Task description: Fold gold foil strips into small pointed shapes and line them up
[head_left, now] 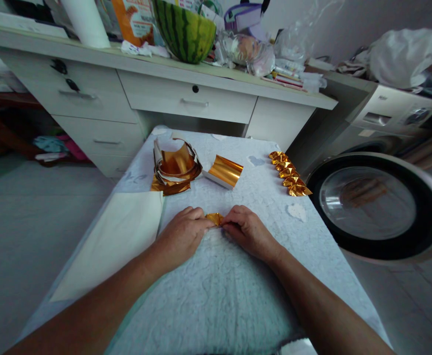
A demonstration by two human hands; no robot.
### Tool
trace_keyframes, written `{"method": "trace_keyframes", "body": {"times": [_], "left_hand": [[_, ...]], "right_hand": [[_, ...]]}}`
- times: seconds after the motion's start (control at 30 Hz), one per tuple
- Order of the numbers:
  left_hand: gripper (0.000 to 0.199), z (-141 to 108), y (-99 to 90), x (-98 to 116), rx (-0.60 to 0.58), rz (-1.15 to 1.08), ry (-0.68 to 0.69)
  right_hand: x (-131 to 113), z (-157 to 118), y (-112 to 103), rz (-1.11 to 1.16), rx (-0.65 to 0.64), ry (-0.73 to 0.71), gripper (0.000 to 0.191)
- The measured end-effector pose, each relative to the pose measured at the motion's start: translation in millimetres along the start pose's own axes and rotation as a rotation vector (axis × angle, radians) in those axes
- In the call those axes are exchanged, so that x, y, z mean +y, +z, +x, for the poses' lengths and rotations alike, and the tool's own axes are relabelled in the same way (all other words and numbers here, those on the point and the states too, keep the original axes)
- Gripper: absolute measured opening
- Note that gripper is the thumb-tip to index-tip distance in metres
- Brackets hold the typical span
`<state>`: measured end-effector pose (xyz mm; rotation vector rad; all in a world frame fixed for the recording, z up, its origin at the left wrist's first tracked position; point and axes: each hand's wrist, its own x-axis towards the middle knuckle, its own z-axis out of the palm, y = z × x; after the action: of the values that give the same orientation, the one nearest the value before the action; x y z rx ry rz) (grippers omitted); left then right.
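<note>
Between my two hands is a small piece of folded gold foil paper point(214, 219), low over the cloth-covered table point(230, 296). My left hand point(186, 231) pinches its left end, thumb and finger together. At the other end, my right hand point(249, 230) grips the foil with closed fingertips. Just beyond my hands lies a curled gold foil sheet point(225, 170) with a pale underside. A stack of curled gold foil sheets point(177, 165) stands to its left. Several folded gold foil pieces point(288, 173) form a row at the table's far right.
A cream sheet point(116, 236) lies along the table's left side. Behind the table stands a white drawer desk point(186, 96) bearing a cut watermelon point(186, 32), a white roll point(86, 22) and plastic bags. An open washing machine door point(374, 204) borders the right side.
</note>
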<state>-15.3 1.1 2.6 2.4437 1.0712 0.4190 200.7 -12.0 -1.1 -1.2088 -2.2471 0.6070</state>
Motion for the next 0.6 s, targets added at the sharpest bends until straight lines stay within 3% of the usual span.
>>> {"method": "trace_keyframes", "body": {"times": [0.4,0.5,0.6], "left_hand": [[0.021,1,-0.3,5,0.137,-0.086,-0.148],[0.006,1,-1.3,4,0.118,-0.009,-0.206],[0.012,2,-1.5,3,0.087,0.066,-0.202]], "right_hand": [[-7,4,1,-0.105,-0.01,0.088,0.015],[-10,5,2,-0.142,-0.005,0.128,0.015],[-11,6,3,-0.178,-0.005,0.175,0.015]]}}
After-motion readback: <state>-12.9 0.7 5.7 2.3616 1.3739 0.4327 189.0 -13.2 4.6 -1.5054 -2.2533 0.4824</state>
